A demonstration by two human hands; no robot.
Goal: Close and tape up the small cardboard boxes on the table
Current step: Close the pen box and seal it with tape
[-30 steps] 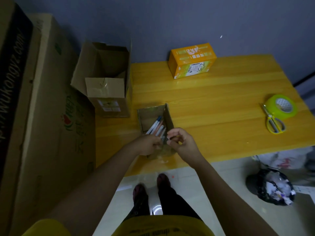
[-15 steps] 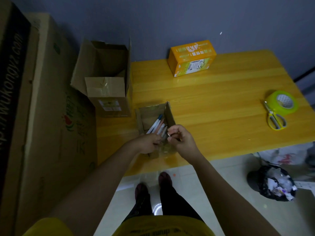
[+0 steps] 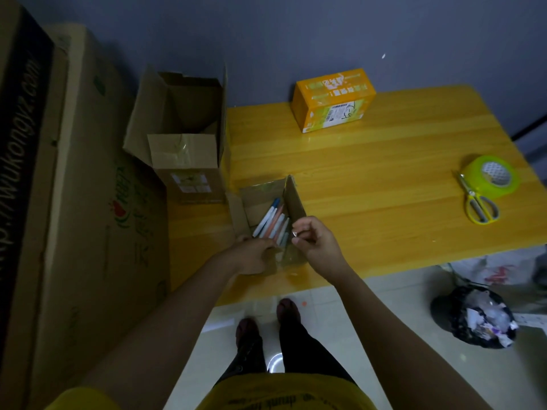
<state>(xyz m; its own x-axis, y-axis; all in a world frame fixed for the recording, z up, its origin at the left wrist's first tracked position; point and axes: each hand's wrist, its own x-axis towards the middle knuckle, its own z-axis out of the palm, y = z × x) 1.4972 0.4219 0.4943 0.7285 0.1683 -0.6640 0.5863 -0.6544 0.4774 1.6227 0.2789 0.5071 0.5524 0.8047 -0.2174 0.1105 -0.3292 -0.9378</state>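
Small open brown cardboard box (image 3: 268,208) of pens: light, thin, bendable flaps; left hand (image 3: 251,255) grips near wall, right hand (image 3: 315,244) pinches right flap's edge; best held by flap edges.

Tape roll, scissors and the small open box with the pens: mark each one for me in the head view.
Tape roll (image 3: 491,176): head view, on its green outer band, right side of the table.
Scissors (image 3: 481,207): head view, on the yellow handles, beside the roll.
Small open box (image 3: 294,199): head view, on its raised right flap.
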